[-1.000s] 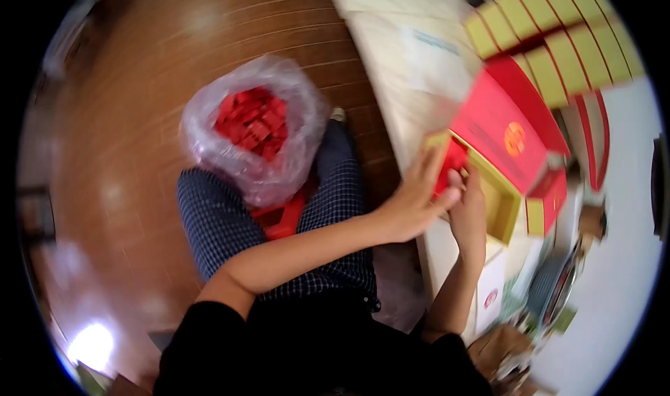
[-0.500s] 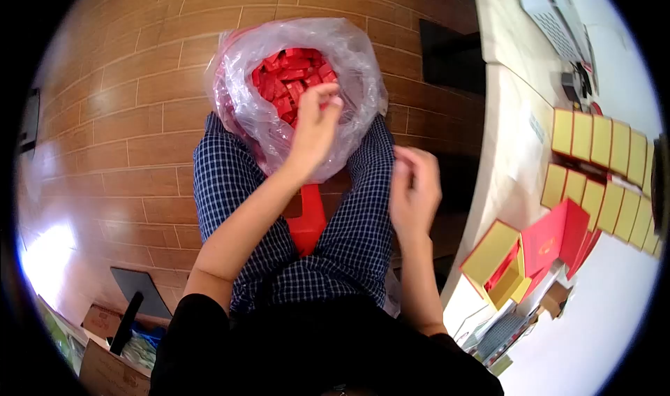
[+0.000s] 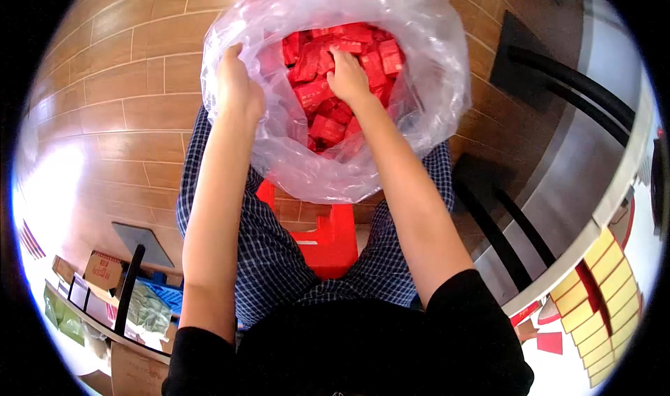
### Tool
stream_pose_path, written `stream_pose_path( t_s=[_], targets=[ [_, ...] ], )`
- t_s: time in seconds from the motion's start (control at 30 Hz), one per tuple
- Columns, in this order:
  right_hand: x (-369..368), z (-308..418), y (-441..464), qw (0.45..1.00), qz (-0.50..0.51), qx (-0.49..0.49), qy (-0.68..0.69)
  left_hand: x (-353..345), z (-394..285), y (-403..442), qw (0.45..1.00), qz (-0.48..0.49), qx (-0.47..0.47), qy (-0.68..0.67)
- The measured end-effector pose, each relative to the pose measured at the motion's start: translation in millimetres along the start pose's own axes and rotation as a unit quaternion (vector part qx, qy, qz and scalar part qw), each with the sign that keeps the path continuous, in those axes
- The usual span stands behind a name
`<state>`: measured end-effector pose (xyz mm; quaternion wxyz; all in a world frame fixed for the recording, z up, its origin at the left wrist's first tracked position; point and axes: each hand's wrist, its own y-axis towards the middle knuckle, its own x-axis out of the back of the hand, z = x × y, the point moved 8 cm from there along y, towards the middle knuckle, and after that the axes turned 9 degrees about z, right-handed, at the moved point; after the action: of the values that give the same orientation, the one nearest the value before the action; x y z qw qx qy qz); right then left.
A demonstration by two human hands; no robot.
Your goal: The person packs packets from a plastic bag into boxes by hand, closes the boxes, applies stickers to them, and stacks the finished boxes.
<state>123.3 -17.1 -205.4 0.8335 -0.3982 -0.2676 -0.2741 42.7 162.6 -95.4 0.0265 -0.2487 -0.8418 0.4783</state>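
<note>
A large clear plastic bag (image 3: 426,40) stands upright between my knees, its mouth wide and full of small red boxes (image 3: 328,127). My left hand (image 3: 239,85) is at the bag's left rim, fingers closed on the plastic. Inside the bag, my right hand (image 3: 347,75) is among the boxes, thumb and forefinger on either side of one near the middle; its other fingers are partly hidden.
A red plastic stool (image 3: 335,249) shows between my thighs. Black table legs (image 3: 558,82) stand to the right, below a pale table edge (image 3: 579,277) bearing rows of yellow boxes (image 3: 593,305). Cardboard boxes (image 3: 105,274) are at the lower left.
My left hand has moved from over the boxes to the bag's left rim. My right hand has gone from beside my right knee into the bag. The view has shifted and the bag looks nearer.
</note>
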Motion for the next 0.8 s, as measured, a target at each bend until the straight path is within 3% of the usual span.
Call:
stream_pose_path(
  t_s=[0.03, 0.13, 0.17, 0.23, 0.33, 0.4, 0.43, 0.5, 0.57, 0.63, 0.67, 0.7, 0.77, 0.8],
  targets=[
    [-14, -4, 19, 0.998, 0.019, 0.008, -0.059, 10, -3, 4, 0.998, -0.04, -0.016, 0.046],
    [-37, -2, 54, 0.995, 0.068, 0.022, -0.068, 18, 10, 16, 0.996, -0.049, -0.026, 0.063],
    [-39, 5, 60, 0.995, 0.042, 0.051, -0.074, 21, 10, 16, 0.996, -0.056, -0.027, 0.064],
    [-50, 8, 68, 0.987, 0.082, 0.056, -0.124, 3, 19, 14, 0.995, 0.08, 0.015, 0.052],
    [-49, 7, 51, 0.971, 0.122, 0.079, -0.189, -2, 34, 13, 0.99, 0.119, 0.078, 0.01],
    [-21, -7, 32, 0.996, 0.035, 0.032, -0.079, 0, 48, 15, 0.988, 0.112, 0.102, -0.009],
    [1, -11, 16, 0.996, -0.083, 0.02, -0.008, 0, 55, 16, 0.987, 0.102, 0.123, -0.025],
    [39, 4, -21, 0.985, -0.15, 0.02, 0.084, -3, 67, 12, 0.98, 0.098, 0.175, -0.001],
    [54, 34, -58, 0.973, -0.097, -0.01, 0.209, -3, 83, 7, 0.968, 0.095, 0.232, 0.025],
    [52, 71, -86, 0.947, -0.053, 0.106, 0.299, -17, 88, 6, 0.961, 0.171, 0.216, -0.027],
    [49, 83, -94, 0.929, -0.03, 0.176, 0.324, -19, 88, 5, 0.961, 0.172, 0.216, -0.027],
    [43, 76, -91, 0.929, -0.03, 0.175, 0.324, -15, 82, 8, 0.975, 0.134, 0.175, -0.019],
    [14, 18, -74, 0.85, -0.068, 0.03, 0.522, -13, 62, 3, 0.994, 0.043, 0.1, 0.002],
    [-4, -13, -62, 0.885, -0.091, -0.039, 0.456, -10, 63, 5, 0.994, 0.042, 0.1, 0.004]
  ],
)
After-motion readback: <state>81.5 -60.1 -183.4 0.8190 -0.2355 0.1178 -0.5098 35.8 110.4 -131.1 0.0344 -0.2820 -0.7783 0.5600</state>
